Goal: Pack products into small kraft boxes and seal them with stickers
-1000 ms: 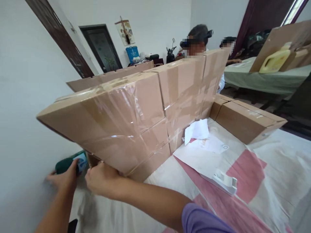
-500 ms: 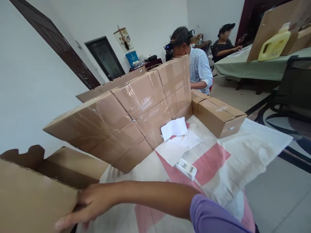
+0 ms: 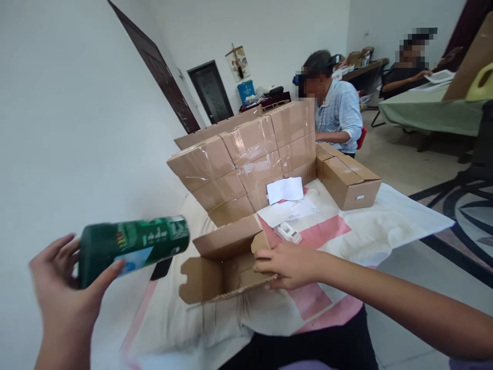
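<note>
In my left hand (image 3: 65,288), at the left of the head view, is a dark green cylindrical canister (image 3: 134,246) with a printed label. It is held nearly level in the air, its far end pointing right. An open cardboard box (image 3: 242,272) stands near the table's front edge, its flaps spread and its inside partly visible. My right hand (image 3: 283,264) grips the right end of this box, fingers over the flap and rim. Behind that hand lies a white tape dispenser (image 3: 288,233), close to my fingers but apart from them.
A taped wall of cardboard boxes (image 3: 239,159) stands behind the open box. White papers (image 3: 285,190) lie before it, and a closed carton (image 3: 348,177) sits to the right. A dark flat object (image 3: 162,269) lies at the left edge. One person (image 3: 339,108) sits beyond; another is farther right.
The open box has moved from the near left to the middle front, with my right hand still on it. My left hand has come into view holding the green canister. The view has shifted.
</note>
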### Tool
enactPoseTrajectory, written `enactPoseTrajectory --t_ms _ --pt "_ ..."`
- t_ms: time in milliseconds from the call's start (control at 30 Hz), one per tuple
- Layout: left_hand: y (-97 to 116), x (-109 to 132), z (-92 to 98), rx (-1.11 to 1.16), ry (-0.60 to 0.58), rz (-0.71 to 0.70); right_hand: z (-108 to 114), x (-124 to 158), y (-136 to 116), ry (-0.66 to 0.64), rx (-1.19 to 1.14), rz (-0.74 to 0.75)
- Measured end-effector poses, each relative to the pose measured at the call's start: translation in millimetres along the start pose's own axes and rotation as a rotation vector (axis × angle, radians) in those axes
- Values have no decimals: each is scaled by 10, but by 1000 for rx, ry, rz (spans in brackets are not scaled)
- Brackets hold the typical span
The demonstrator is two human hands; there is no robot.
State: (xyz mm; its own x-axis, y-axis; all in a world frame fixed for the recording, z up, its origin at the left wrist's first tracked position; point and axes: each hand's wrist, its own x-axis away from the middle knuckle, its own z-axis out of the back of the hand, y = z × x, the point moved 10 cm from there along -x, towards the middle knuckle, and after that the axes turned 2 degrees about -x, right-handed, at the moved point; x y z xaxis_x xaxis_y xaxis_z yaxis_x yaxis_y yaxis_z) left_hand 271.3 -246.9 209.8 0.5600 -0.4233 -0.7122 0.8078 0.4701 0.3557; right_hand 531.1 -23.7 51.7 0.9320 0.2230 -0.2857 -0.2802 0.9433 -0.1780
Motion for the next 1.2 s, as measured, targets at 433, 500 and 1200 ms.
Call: enactPoseTrajectory --t_ms 433,500,1200 --pt "1490 768 -1358 -264 -786 -505 -63 160 120 71 32 -210" --pt "1572 937 -1660 -345 -904 -598 -114 122 61 78 26 -161" --pt "1733 1704 -2514 -150 -1340 -876 -390 134 196 190 -253 -272"
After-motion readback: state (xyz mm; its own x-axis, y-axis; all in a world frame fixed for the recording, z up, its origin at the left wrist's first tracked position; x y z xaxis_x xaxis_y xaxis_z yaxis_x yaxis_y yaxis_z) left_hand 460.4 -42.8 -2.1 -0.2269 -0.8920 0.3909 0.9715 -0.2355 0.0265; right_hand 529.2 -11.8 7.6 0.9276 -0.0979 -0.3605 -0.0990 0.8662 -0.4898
